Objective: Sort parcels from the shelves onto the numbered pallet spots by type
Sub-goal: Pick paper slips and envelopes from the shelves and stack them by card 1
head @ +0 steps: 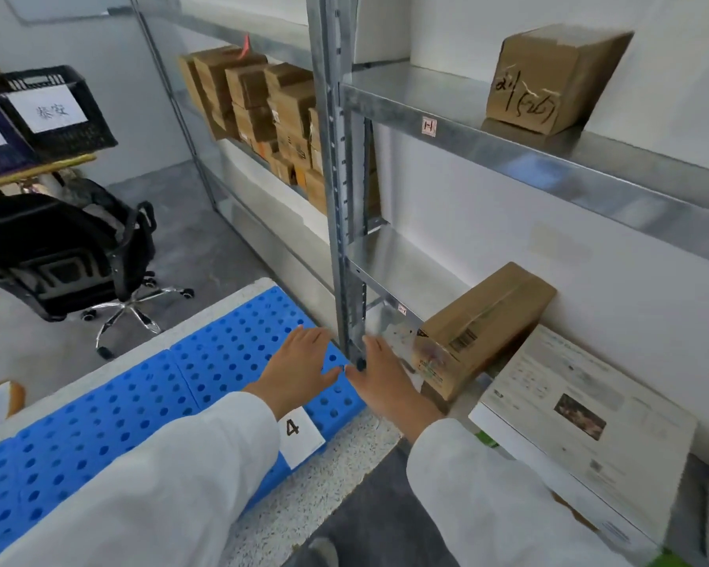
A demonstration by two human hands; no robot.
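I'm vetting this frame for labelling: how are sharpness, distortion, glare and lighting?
Head view: wide-angle distortion skews the grey metal shelf upright; left hand and right hand slightly soft; bluish glare on the upper galvanised shelf edge; print on the flat white carton unreadable, handwriting on the upper brown cardboard box clear; even light, faint shadows.

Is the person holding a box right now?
No, the left hand and right hand are both open and empty.

Taped brown parcel tilted on low shelf
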